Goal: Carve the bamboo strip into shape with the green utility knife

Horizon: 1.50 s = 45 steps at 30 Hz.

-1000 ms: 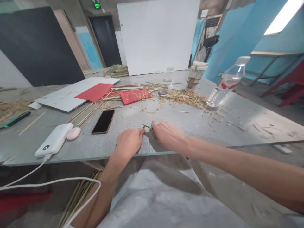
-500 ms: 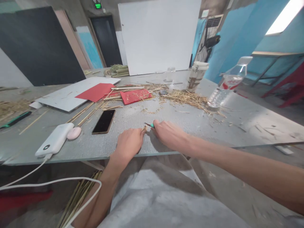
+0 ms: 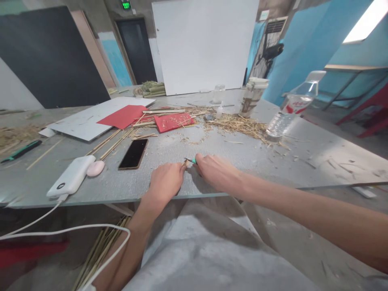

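Observation:
Near the table's front edge, my right hand is closed around a knife with a green handle. Its short dark blade points left toward my other hand. A small straw-coloured piece sticks up between the thumb and fingers of my left hand, which is closed on it. The blade lies at or against this piece; exact contact is too small to tell. Most of the piece is hidden by my fingers. A phone lies flat to the left of my left hand.
A white power bank with a cable and a pink round object lie at left. Red paper, straw stalks and a straw pile lie farther back. A cup and water bottle stand at right.
The knife blade has shifted slightly and now sits closer to the straw-coloured piece. Both hands stay in nearly the same place; the whole view has moved a little.

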Each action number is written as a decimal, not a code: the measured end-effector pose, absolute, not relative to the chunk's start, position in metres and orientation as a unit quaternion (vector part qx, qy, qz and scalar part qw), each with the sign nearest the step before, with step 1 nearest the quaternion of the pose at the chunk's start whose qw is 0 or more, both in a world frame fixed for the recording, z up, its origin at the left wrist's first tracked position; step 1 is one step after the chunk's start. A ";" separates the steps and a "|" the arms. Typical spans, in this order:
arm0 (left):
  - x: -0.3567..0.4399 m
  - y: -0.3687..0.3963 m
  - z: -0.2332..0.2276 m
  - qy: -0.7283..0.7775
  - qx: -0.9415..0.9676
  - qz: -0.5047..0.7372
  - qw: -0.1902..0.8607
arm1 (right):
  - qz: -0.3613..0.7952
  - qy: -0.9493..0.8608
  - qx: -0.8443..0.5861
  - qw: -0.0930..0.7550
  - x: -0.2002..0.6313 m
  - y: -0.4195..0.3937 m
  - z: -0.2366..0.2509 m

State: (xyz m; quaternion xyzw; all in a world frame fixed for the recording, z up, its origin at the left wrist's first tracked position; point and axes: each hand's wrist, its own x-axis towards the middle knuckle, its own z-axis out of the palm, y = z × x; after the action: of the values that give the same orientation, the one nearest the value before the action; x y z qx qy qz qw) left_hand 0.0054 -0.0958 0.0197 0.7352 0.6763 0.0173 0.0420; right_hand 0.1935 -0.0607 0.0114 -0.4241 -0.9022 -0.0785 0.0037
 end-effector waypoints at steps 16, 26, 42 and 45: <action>0.006 -0.095 0.021 0.682 0.730 0.016 0.046 | -0.053 -0.886 -0.459 -0.044 0.185 -0.067 0.024; 0.008 -0.101 0.022 0.672 0.740 0.011 0.042 | -0.013 -0.868 -0.486 -0.102 0.185 -0.058 0.026; 0.007 -0.099 0.021 0.674 0.737 0.012 0.050 | -0.104 -0.895 -0.433 -0.019 0.192 -0.068 0.016; 0.007 -0.100 0.021 0.674 0.737 0.012 0.050 | -0.127 -0.899 -0.419 -0.020 0.191 -0.068 0.016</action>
State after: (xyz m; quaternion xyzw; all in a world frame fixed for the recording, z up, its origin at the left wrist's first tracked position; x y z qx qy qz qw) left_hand 0.0065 -0.0996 0.0212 0.7372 0.6737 0.0124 0.0497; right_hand 0.1913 -0.0676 0.0164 -0.4191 -0.8987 -0.1274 -0.0198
